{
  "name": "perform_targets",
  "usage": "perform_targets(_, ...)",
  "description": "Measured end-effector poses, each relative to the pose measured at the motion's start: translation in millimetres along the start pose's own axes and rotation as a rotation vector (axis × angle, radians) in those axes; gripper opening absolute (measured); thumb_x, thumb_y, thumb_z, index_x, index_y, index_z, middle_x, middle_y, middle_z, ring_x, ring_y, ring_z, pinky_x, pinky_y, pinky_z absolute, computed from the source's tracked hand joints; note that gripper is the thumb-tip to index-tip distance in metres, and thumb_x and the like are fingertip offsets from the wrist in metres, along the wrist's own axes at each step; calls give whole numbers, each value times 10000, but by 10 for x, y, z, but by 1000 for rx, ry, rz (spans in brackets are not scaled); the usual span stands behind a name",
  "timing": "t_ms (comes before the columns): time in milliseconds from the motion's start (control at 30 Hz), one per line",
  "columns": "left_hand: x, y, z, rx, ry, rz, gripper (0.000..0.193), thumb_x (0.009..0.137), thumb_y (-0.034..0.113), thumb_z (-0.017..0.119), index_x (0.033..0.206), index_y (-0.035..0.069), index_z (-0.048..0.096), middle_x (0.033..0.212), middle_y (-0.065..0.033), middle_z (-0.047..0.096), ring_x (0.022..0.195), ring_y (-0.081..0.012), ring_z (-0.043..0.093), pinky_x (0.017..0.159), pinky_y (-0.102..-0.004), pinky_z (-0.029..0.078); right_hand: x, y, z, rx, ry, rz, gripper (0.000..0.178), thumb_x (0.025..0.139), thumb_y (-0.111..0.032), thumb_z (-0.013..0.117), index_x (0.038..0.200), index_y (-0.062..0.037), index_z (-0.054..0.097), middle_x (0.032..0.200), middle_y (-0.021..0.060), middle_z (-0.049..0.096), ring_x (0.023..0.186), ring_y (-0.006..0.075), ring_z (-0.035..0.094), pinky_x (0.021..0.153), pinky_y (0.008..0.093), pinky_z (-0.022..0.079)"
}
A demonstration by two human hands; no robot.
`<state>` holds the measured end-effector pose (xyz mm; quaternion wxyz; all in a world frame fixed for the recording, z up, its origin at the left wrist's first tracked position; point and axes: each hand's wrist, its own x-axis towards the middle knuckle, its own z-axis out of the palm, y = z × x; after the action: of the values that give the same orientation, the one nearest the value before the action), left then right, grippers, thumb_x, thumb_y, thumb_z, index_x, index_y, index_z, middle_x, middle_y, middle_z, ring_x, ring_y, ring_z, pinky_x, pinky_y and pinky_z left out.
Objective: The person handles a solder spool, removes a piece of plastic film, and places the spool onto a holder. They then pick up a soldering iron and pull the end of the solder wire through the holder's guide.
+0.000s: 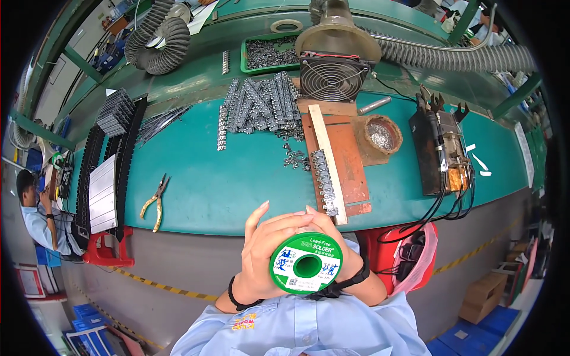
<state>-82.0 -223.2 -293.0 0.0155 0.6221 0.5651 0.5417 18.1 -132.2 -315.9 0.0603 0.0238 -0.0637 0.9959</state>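
Observation:
A green solder wire spool (281, 270) with a white label faces up close to my chest. My left hand (261, 255) wraps it from the left, fingers lying across its far side. From the right, my right hand (338, 240) closes round it, its fingers partly hidden behind the spool. Both hands meet at the spool's far edge, just off the table's front edge. Nearest to them lies a wooden strip (323, 160), with a row of small metal parts (324, 184) along its left side. The strip rests on a reddish-brown board (350, 178).
Pliers (158, 202) lie at left, near a black rack (122, 166). Metal strips (261, 107) are heaped mid-table before a green tray (255, 56). Behind the board stand a fan (333, 78) and a round pot (383, 133). A soldering unit (439, 148) with cables is at right.

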Motion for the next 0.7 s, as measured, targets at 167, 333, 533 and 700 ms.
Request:
perform_targets(167, -3, 4, 12, 9, 15, 9, 679, 633, 205, 785, 1148, 42, 373, 1072, -181, 599, 983, -303, 599, 992, -496, 278, 4, -9, 21, -43, 50, 7, 562, 940, -456, 228, 1085, 4, 519, 991, 70, 588, 859, 115, 570, 726, 241, 458)
perform_targets(333, -26, 25, 18, 0, 12, 8, 682, 632, 201, 785, 1151, 44, 371, 1078, -187, 595, 975, -305, 599, 983, -495, 294, -25, -7, 28, -165, 105, 49, 546, 942, -450, 233, 1079, -8, 523, 968, 60, 590, 827, 102, 568, 701, 228, 457)
perform_targets(533, -45, 16, -2, 29, 11, 5, 701, 615, 202, 795, 1151, 49, 369, 1092, -189, 591, 975, -313, 593, 980, -499, 296, -19, 13, -122, -169, -65, 7, 516, 942, -455, 261, 999, -38, 559, 876, 33, 601, 738, 77, 564, 632, 209, 453)
perform_targets(700, -45, 13, 6, 26, 7, -3, 712, 608, 205, 799, 1152, 55, 364, 1095, -186, 591, 979, -317, 590, 979, -501, 296, -18, 1, 67, -177, 162, 23, 500, 940, -461, 281, 960, -53, 570, 843, 25, 602, 716, 73, 564, 616, 210, 452)
